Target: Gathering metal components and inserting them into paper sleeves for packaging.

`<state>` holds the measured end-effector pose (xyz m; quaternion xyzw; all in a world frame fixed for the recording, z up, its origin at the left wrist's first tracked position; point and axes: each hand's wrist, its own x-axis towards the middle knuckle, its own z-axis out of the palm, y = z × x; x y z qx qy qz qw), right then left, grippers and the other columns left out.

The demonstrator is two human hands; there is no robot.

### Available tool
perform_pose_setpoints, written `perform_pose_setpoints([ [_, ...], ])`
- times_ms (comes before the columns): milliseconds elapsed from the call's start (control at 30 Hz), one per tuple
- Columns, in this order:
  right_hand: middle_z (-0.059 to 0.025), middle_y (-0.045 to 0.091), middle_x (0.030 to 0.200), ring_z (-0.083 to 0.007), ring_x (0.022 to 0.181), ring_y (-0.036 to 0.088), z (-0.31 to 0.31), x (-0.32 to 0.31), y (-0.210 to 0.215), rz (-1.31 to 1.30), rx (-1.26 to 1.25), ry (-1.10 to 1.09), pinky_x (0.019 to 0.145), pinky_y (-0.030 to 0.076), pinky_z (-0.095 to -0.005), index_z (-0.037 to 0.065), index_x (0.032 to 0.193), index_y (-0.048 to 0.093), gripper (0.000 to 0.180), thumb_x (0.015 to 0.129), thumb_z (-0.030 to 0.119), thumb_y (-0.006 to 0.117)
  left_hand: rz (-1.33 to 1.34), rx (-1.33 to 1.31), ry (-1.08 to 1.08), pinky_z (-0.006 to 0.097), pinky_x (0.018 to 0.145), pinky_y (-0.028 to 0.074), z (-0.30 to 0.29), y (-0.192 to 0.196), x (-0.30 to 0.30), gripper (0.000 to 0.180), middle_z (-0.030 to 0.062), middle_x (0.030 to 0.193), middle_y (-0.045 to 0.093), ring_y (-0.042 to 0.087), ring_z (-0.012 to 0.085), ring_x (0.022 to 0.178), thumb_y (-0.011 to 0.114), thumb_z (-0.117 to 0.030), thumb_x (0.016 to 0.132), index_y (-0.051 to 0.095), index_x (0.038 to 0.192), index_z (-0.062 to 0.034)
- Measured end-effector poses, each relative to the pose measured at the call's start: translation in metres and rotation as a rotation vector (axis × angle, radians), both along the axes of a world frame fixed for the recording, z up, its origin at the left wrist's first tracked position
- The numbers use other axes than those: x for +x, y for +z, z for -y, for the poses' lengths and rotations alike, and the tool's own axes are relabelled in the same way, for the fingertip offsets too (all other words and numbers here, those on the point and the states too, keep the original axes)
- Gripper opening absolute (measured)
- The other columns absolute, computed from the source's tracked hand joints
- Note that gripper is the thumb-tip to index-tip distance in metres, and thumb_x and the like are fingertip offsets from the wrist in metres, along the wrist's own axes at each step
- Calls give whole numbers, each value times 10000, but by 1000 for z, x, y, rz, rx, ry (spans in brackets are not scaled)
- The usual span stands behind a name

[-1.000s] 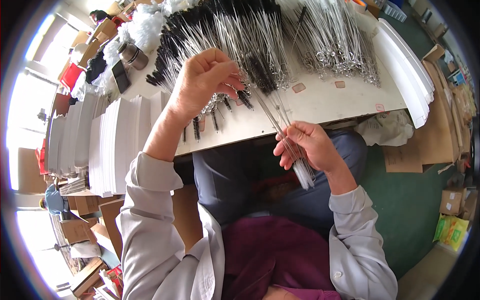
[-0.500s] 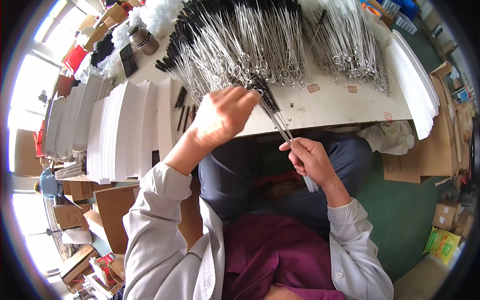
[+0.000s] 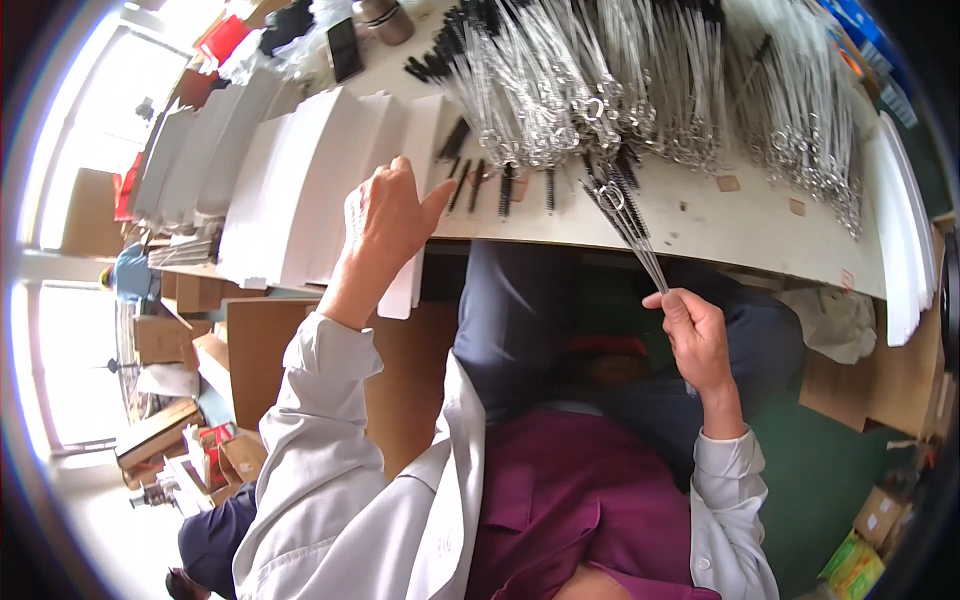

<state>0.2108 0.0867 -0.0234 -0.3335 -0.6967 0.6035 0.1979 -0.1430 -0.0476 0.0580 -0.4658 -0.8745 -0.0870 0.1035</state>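
My right hand (image 3: 695,335) is closed around the wire handles of a small bundle of straw-cleaning brushes (image 3: 638,240). The bundle slants over the near edge of the table, its black bristles toward the pile and a wire loop showing among them. My left hand (image 3: 382,218) holds nothing, its thumb spread from the fingers. It hovers over the right end of the white flat card pieces (image 3: 305,190), near several short black brushes (image 3: 505,190) on the tabletop. Beyond both hands lies a big heap of wire brushes (image 3: 560,100) with their ring ends facing me.
A second brush heap (image 3: 810,140) lies at the right, beside white card strips (image 3: 905,240). A phone (image 3: 344,50) and a metal flask (image 3: 384,20) stand at the far left. Cardboard (image 3: 270,360) is below the table at left. Another person's dark sleeve (image 3: 220,540) shows at lower left.
My left hand has moved left, away from the brush heap, and its fingers have opened. The view has shifted left. My right hand still grips the brush bundle.
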Motion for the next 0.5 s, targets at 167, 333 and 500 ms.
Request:
perform_pose_setpoints([
  [167,78,371,623,-34,577,308,3,-12,-7,-35,-64,61,508,260,-255,-1,1011,739,352,1101,294,569,228,-365,285,471,816,581,20,-3,-9,729,297,924,727,732,421,908,794,-570,809,703,1013,124],
  [333,86,351,618,-29,572,292,9,-17,-7,-58,-64,93,502,242,-255,-3,1010,737,352,1103,290,566,399,-318,277,452,838,585,35,-7,-9,630,310,962,722,735,409,938,836,-443,743,715,952,139],
  [500,84,350,620,-29,573,291,12,-17,-9,-20,-95,100,502,243,-255,-3,1009,737,361,1103,300,563,445,-188,321,438,825,586,51,-23,-25,541,289,965,726,735,385,881,764,-372,754,711,965,123],
])
